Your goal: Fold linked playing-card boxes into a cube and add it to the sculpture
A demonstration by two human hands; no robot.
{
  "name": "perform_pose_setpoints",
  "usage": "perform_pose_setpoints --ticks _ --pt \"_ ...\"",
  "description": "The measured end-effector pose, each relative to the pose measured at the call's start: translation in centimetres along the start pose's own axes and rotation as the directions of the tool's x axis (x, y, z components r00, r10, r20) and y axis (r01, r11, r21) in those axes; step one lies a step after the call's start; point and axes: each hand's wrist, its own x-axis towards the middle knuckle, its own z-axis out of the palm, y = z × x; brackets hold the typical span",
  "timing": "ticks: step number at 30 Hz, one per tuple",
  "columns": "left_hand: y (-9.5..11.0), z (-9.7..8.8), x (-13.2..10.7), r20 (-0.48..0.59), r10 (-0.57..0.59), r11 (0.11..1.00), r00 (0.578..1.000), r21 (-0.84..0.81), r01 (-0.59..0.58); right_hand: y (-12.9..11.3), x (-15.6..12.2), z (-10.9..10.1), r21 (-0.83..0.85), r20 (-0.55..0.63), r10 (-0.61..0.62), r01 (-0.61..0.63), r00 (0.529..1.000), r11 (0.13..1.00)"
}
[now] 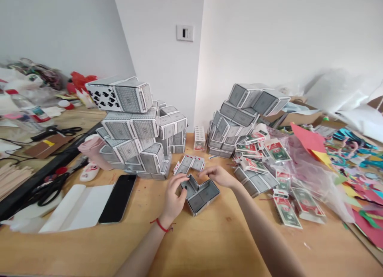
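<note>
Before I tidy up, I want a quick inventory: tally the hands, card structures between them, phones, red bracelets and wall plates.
Hands: 2
Card structure between them: 1
Phone: 1
Red bracelet: 1
Wall plate: 1
Total: 6

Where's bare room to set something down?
Free: the table between the forearms, nearer than the grey card piece; also the near strip below the phone and white paper. Crowded: right, card packs and plastic bag; left, scissors.
</note>
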Motion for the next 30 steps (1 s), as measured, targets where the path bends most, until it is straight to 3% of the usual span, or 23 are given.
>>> perform_pose_setpoints --ticks 1,3,9,13,17,25,28,30 --pt "-0.1 -0.1 -0.2 0.020 -0.018 1.000 1.000 0.004 0.018 0.2 0.8 0.0 -0.102 -0.100 0.046 -0.056 0.994 0.993" --pt "-0.4 -0.1 -0.6 0.084 -0.061 0.998 0.995 0.008 0.060 0.8 2.3 0.3 -0.176 -0.176 0.087 -0.119 0.981 0.977" --pt "0.2 -0.9 -2.6 0.225 -0.177 0.983 0.958 0.093 0.159 1.8 4.8 1.4 -0.293 -0.178 0.103 -0.153 0.979 0.944" --pt "0.5 -2.1 -4.1 0.374 -0.151 0.986 0.915 0.129 0.110 0.8 4.9 -0.2 -0.270 -0.238 0.089 -0.154 0.967 0.951" --pt "0.1 -1.9 -4.6 0.372 -0.177 0.978 0.911 0.172 0.120 -0.8 4.6 -3.0 -0.155 -0.356 0.115 -0.181 0.927 0.971" --pt "-1.1 0.8 -1.5 0.273 -0.131 0.991 0.953 0.020 0.130 -2.3 2.3 -7.4 0.040 -0.488 0.225 -0.236 0.843 0.971" --pt "-1.9 0.6 0.6 0.329 -0.107 0.984 0.938 -0.102 0.148 -2.1 1.6 -8.1 0.015 -0.484 0.240 -0.266 0.842 0.964" --pt "-2.4 0.5 1.9 0.415 -0.092 0.968 0.905 -0.176 0.179 -1.7 1.4 -7.7 -0.031 -0.458 0.230 -0.274 0.859 0.961"
